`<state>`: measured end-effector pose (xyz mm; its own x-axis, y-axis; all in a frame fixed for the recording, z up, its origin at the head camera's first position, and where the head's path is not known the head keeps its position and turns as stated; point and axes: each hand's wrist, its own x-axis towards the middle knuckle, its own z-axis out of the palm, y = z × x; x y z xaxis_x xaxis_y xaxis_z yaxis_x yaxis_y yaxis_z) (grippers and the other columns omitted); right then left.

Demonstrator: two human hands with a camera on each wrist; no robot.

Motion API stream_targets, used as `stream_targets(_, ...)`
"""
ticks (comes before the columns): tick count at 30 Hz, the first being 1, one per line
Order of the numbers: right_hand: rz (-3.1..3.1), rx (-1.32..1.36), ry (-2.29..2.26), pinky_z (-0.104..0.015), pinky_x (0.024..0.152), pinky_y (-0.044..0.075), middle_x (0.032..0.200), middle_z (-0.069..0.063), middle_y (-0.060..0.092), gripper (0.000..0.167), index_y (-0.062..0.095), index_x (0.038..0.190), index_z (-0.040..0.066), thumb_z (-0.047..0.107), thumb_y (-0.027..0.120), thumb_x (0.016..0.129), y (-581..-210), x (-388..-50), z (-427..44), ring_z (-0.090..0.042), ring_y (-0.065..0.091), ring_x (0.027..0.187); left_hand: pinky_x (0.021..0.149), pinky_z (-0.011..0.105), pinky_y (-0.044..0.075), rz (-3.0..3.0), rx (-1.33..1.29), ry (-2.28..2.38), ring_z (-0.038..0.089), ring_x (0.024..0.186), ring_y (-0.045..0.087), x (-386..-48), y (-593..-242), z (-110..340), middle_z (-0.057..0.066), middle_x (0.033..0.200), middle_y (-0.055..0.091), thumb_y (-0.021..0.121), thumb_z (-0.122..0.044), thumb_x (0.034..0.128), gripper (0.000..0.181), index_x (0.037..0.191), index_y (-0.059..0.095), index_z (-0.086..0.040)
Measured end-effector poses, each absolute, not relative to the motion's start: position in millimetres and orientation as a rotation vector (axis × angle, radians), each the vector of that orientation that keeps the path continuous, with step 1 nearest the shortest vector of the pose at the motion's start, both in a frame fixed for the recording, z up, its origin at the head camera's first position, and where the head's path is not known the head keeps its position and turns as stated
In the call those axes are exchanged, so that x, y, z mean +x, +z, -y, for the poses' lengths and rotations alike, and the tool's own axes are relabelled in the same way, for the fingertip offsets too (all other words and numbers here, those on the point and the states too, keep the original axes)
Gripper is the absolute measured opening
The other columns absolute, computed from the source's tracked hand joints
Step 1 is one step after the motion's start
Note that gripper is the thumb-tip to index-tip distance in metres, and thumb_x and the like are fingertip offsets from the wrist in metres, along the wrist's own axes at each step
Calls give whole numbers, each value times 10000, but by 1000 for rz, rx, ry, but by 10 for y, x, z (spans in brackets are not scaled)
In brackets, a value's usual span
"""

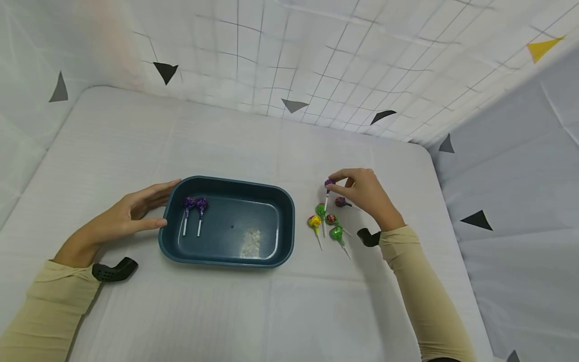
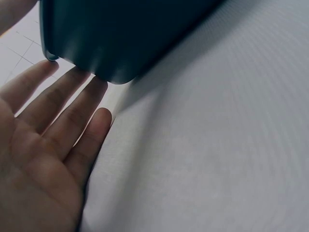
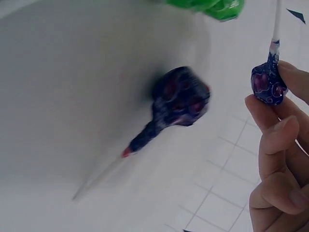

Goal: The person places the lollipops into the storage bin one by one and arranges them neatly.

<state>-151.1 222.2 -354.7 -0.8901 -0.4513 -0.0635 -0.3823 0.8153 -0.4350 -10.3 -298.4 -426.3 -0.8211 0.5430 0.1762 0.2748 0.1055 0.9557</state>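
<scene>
A dark teal tray (image 1: 226,264) holds two purple-wrapped lollipops (image 1: 202,203) side by side near its left end, sticks toward me. My left hand (image 1: 135,211) touches the tray's left end with fingers spread and nearly straight; in the left wrist view the fingertips (image 2: 99,87) meet its wall. Right of the tray, my right hand (image 1: 364,193) pinches a purple lollipop (image 3: 269,83) by its head between thumb and finger. Below that hand lie another purple lollipop (image 1: 341,201), a yellow one (image 1: 314,221), a red-and-green one (image 1: 332,219) and two green ones (image 1: 336,233).
Everything rests on a white-covered table (image 1: 217,317). White sheets with grid lines and dark triangles (image 1: 166,72) surround its back and sides. A black wrist device (image 1: 115,270) sits at the left cuff, and a similar one (image 1: 368,237) at the right.
</scene>
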Motion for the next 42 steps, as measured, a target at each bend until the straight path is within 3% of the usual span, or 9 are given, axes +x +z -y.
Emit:
stream_targets(20, -2752, -707, -765, -279, 516, 512, 1105, -6, 780, 233, 811, 1114, 214, 324, 816, 908, -3231, -1357, -1836, -170, 628, 735, 1167, 81, 335, -2170, 806, 1783, -21, 1494, 379, -103, -4280, 2989, 5, 1705, 302, 635, 184, 900, 840, 1624, 246, 10)
stream_targets(34, -2704, -849, -826, -256, 425, 404, 1043, 18, 798, 211, 815, 1089, 222, 322, 819, 904, -3110, -1279, -1555, -167, 575, 609, 1180, 95, 332, -2151, 852, 1806, 1, 1505, 373, -120, -4283, 2983, 32, 1707, 298, 632, 205, 889, 842, 1617, 245, 31)
stream_targets(42, -2692, -916, -831, -260, 496, 428, 1042, 52, 800, 207, 816, 1083, 236, 335, 820, 902, -3070, -1229, -1367, -129, 604, 699, 1180, 92, 330, -2148, 867, 1809, 0, 1507, 371, -117, -4287, 2992, 23, 1707, 297, 629, 204, 889, 842, 1616, 241, 36)
